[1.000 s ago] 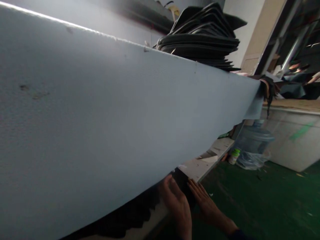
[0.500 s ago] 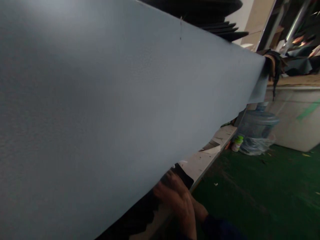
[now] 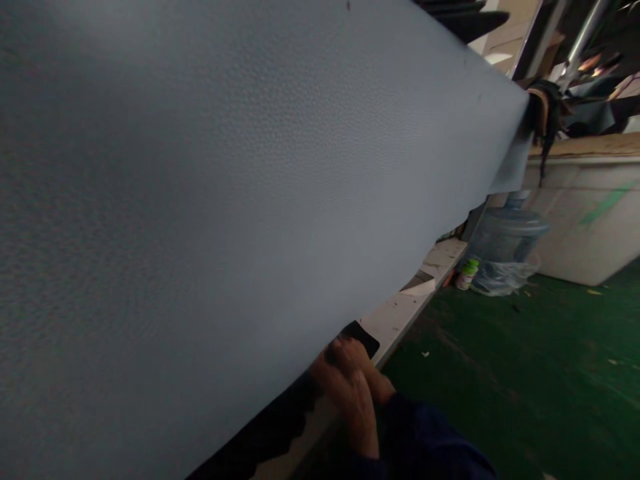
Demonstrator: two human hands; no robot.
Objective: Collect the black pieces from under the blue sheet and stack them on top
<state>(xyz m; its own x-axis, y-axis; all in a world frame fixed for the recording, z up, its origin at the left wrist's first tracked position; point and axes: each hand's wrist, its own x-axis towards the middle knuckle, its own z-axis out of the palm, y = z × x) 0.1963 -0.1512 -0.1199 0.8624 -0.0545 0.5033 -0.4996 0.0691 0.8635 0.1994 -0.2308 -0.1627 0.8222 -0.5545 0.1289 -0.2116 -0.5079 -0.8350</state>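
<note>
A large grey sheet with a pebbled, leather-like grain [image 3: 280,187] hangs over most of the view. Below its lower edge, my left hand [image 3: 350,400] reaches in with its fingertips hidden by the sheet. My right hand [image 3: 359,360] is just beyond it, close against it, its fingers bent over a flat black piece with a rounded corner [image 3: 366,339]. More black pieces with jagged edges [image 3: 270,433] lie in shadow under the sheet, left of my hands. Dim light hides the exact grip.
A pale shelf [image 3: 400,310] runs under the sheet. Beyond it stand a blue water jug [image 3: 507,233], a green-capped bottle [image 3: 467,275] and a white bin [image 3: 580,220] on the green floor [image 3: 480,373]. Black pieces [image 3: 470,25] are stacked behind the sheet.
The view has shifted slightly, so the black stack behind the sheet shows less. My hands remain at the sheet's lower edge, close together, and appear less blurred.
</note>
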